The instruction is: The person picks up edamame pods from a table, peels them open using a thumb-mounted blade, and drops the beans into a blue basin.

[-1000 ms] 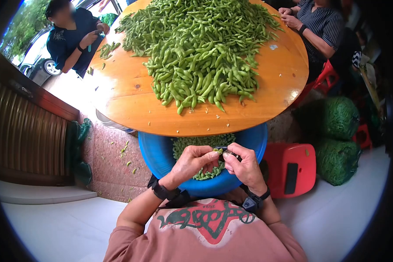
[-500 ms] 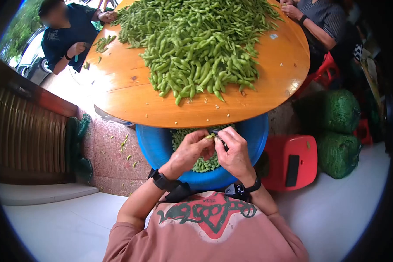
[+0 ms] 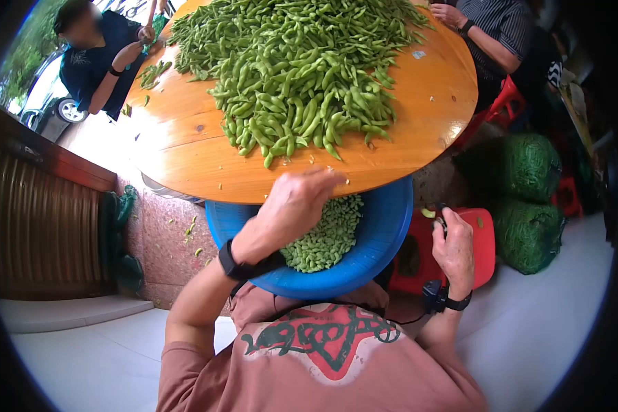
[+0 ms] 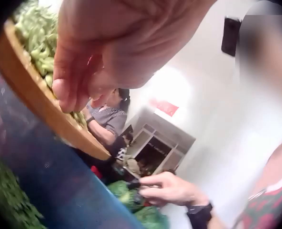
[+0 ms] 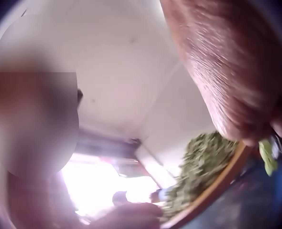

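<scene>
My left hand [image 3: 292, 209] reaches over the blue tub [image 3: 388, 237] at the table's near edge, fingers loosely bent and blurred, with nothing visible in them. In the left wrist view, the left hand [image 4: 112, 52] hangs beside the table edge and pods. Out to the right, above the red stool [image 3: 477, 257], my right hand [image 3: 453, 247] grips a small dark tool [image 3: 443, 218]. A green pod [image 3: 428, 213] is at its tip; the pod [image 5: 269, 157] shows below the fingers in the right wrist view. Shelled beans [image 3: 323, 237] lie in the tub, and a large pod heap [image 3: 309, 75] covers much of the table.
The wooden table [image 3: 178, 161] spans the top, with one person [image 3: 99, 58] behind its left side and another [image 3: 494, 41] at its right. Green mesh sacks [image 3: 529, 233] stand at the right beyond the stool. Loose pods lie on the floor at left.
My hands, together over the tub before, have parted. The left has moved up and left to the table edge; the right has swung right over the stool with the tool and pod.
</scene>
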A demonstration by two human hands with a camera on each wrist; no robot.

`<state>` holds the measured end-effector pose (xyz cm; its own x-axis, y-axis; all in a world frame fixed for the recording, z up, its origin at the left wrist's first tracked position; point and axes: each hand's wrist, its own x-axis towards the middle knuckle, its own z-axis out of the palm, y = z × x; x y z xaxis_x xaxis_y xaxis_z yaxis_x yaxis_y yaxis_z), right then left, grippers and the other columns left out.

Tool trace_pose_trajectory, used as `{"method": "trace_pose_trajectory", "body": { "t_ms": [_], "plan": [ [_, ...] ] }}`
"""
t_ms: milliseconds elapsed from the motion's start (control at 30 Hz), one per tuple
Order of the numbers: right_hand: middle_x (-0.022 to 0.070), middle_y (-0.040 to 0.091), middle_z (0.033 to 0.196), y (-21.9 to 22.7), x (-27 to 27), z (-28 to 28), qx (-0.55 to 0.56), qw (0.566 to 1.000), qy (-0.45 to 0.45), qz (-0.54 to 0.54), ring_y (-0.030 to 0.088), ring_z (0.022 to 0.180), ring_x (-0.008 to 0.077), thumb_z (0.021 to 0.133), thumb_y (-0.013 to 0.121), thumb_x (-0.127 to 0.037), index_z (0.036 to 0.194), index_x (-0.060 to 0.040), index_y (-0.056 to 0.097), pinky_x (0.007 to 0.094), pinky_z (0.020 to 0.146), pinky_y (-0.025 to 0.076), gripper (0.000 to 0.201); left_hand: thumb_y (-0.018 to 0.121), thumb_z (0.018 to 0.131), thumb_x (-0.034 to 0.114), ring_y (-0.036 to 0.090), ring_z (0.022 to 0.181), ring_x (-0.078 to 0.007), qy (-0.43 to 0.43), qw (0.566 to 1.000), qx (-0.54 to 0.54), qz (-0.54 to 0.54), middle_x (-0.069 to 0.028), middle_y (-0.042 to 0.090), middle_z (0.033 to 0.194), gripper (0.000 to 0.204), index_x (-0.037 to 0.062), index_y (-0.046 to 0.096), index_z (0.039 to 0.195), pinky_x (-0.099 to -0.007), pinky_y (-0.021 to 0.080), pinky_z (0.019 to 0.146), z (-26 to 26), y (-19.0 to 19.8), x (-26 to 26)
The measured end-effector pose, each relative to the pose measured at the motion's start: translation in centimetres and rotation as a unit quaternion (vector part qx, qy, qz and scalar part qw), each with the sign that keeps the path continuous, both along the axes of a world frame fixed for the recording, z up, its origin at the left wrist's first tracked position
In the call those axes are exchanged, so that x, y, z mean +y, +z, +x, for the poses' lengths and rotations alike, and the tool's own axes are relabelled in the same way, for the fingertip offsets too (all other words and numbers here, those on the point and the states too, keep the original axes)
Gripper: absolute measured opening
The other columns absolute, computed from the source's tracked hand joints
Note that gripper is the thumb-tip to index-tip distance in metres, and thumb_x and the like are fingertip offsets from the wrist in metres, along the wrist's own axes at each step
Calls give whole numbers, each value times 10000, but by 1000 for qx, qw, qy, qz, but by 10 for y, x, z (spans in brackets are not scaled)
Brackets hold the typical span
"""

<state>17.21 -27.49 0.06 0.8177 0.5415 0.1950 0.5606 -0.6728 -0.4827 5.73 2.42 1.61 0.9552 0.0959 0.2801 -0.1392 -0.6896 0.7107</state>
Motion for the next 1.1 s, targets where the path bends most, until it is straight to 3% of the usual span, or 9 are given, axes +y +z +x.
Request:
{"method": "trace_pose_trajectory", "body": {
  "t_ms": [133, 367, 467, 500, 533, 633, 900, 1033, 1100],
  "plan": [
    [247, 624, 851, 1, -4, -1, 53, 998, -26, -6, 617, 779, 433, 862, 571, 6, 993, 64, 594, 465, 666, 481, 145, 613, 802, 12, 635, 846, -310, 57, 963, -65, 256, -117, 575, 904, 283, 39, 659, 1080, -431, 525, 688, 41, -4, 20],
    [208, 619, 809, 10, 41, -16, 114, 984, 53, 128, 625, 684, 350, 869, 580, -4, 935, 43, 613, 388, 619, 486, 87, 638, 790, 28, 613, 861, -309, 67, 953, -70, 286, -120, 552, 929, 266, 45, 640, 1055, -408, 523, 700, 43, -7, 22],
    [104, 572, 673, -3, 67, -21, 201, 954, 49, 218, 559, 558, 171, 898, 585, -24, 930, 31, 621, 313, 543, 452, 74, 648, 879, 53, 614, 770, -216, 90, 967, -208, 117, -70, 586, 908, 198, 56, 616, 1074, -333, 502, 604, 30, -13, 17],
    [54, 558, 648, -4, 78, -27, 250, 933, 40, 256, 530, 539, 106, 915, 584, -34, 945, 25, 630, 283, 520, 438, 81, 637, 922, 83, 594, 725, -161, 66, 984, -83, -141, -42, 594, 877, 166, 62, 608, 1085, -290, 475, 576, 18, -8, 12],
    [9, 539, 651, 2, 89, -34, 312, 900, 46, 301, 501, 547, 63, 930, 582, -46, 992, 21, 641, 248, 507, 420, 108, 626, 966, 114, 575, 679, -106, 36, 919, 49, -389, -15, 602, 846, 140, 69, 600, 1096, -246, 448, 547, 6, -7, 6],
    [-17, 547, 803, 8, 109, -46, 413, 826, 104, 369, 489, 589, 21, 958, 586, -60, 1170, 50, 627, 193, 487, 399, 242, 580, 1007, 144, 525, 624, -48, -20, 848, 86, -523, 25, 573, 752, 117, 69, 596, 1095, -199, 404, 532, -20, -14, -12],
    [-13, 497, 868, 2, 113, -50, 506, 786, 141, 326, 497, 614, 33, 964, 584, -52, 1083, 79, 618, 196, 489, 390, 180, 628, 979, 137, 474, 549, -44, 71, 851, 108, -509, 17, 553, 678, 112, 28, 602, 981, -198, 346, 475, -43, -32, -33],
    [-18, 491, 873, 1, 111, -49, 508, 778, 150, 337, 469, 598, 34, 961, 588, -45, 1032, 73, 621, 195, 476, 359, 143, 631, 974, 123, 480, 554, -41, 102, 953, -3, -284, 15, 559, 688, 105, 24, 597, 961, -202, 342, 460, -45, -37, -39],
    [-21, 493, 853, 0, 106, -42, 557, 735, 165, 350, 451, 591, 31, 962, 586, -45, 1024, 65, 623, 193, 471, 342, 132, 622, 979, 139, 488, 533, -63, 16, 772, 101, -627, 4, 566, 703, 104, 46, 590, 949, -206, 345, 446, -48, -35, -34]
  ]
}}
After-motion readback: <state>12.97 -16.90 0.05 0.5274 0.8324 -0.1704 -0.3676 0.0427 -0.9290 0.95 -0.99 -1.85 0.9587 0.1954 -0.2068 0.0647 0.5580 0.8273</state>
